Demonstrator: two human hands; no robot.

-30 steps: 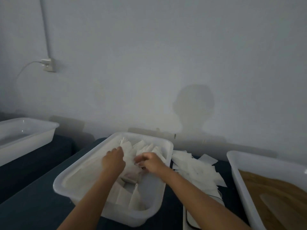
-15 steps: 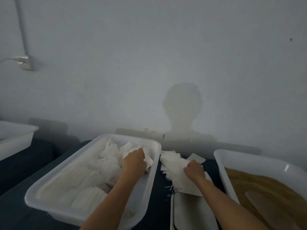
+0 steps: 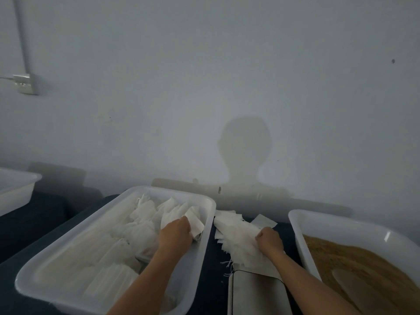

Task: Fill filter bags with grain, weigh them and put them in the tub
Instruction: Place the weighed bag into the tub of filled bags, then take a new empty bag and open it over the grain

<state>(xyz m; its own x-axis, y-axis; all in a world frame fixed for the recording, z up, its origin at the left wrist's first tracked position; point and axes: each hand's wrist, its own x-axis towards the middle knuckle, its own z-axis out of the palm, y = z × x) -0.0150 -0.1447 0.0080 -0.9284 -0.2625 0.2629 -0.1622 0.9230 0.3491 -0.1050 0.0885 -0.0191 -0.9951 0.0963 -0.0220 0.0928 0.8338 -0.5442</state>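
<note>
White filter bags (image 3: 238, 237) in right hand (image 3: 270, 243) grip; left hand (image 3: 175, 234) grip unclear, inside tub (image 3: 200, 258).

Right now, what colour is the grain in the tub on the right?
Golden brown grain, in a white tub; head view.

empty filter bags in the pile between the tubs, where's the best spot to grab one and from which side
Pinch the top bag by a free corner at the pile's right edge, coming from the right and above, where the right hand already grips the pile of empty filter bags. The bags lie flat and fanned, so only the loose edges give a grip. The left side crowds the bag tub.
</note>
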